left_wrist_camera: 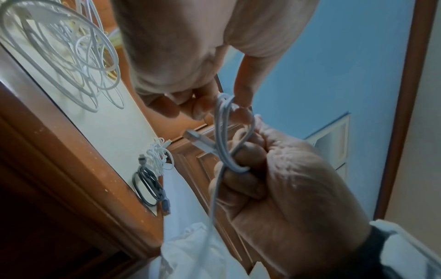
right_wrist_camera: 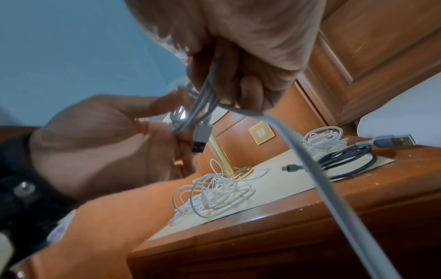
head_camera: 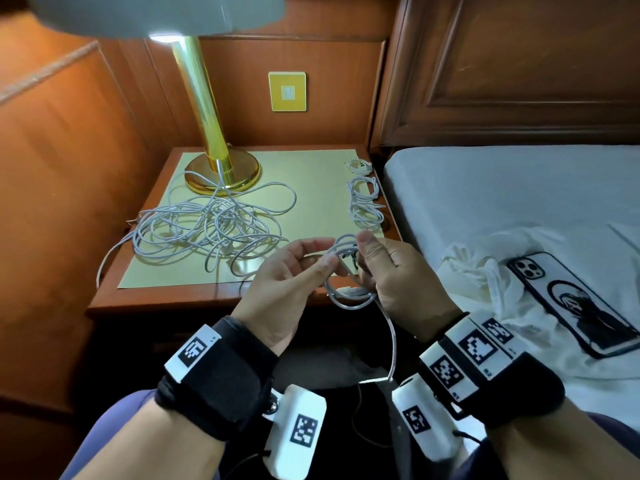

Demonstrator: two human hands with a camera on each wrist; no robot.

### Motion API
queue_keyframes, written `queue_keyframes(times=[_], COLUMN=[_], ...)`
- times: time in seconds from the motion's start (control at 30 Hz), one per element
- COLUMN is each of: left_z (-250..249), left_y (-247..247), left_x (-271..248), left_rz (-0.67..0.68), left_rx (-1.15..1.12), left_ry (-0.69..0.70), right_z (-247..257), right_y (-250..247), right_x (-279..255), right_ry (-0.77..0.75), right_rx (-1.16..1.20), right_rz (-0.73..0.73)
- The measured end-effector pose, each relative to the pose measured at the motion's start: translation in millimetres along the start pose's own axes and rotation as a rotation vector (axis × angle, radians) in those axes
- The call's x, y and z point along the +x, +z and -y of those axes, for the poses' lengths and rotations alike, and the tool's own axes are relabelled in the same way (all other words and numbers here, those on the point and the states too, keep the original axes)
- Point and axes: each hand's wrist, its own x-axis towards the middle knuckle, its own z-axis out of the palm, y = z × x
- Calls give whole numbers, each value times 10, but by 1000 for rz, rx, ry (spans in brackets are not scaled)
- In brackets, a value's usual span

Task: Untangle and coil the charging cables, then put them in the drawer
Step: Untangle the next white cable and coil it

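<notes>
While both hands, left (head_camera: 291, 271) and right (head_camera: 391, 271), grip the half-wound cable (head_camera: 349, 292) above the table (head_camera: 207, 299) edge, its dangling tail could snag and, I judge, spring the loops loose.

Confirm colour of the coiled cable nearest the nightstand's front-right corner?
Dark grey coiled cable; clearest in the right wrist view.

nightstand centre bare (head_camera: 311, 188) | tangled cables (head_camera: 207, 223) left | coiled cables (head_camera: 365, 202) right edge
</notes>
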Motion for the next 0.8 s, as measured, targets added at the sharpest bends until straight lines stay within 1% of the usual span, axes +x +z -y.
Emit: queue_keyframes(times=[0.07,0.17,0.27,0.33,0.4,0.43,0.5,0.53,0.57,0.6,0.67,0.8], left_z=[4,-39,-74,-73,-45,-24,11,30,36,33,33,10], left_y=[7,32,69,79,79,75,51,29,12,-2,-22,-16], left_x=[-1,2,-3,-3,11,10,12,23,33,42,63,49], left_rz=[30,71,77,83,78,62,8,-41,-97,-148,-185,-134], left_rx=[-96,-230,-228,-160,-37,65,358,492,558,554,504,434], left_ry=[-8,-58,-86,-71,-37,-5,97,151,182,197,207,162], right_z=[12,35,47,39,35,31,28,23,22,26,36,25], right_y=[38,48,21,13,4,3,1,-3,-7,-15,-38,-75], right_x=[-8,-10,-14,-23,-25,-23,-18,-11,-5,-1,5,15], right_ry=[-33,-68,-66,-67,-67,-68,-58,-52,-45,-46,-74,-118], right_rx=[-57,-91,-109,-113,-112,-110,-118,-126,-136,-147,-172,-206], right_rz=[-14,-83,-112,-100,-88,-90,-102,-110,-116,-122,-143,-167])
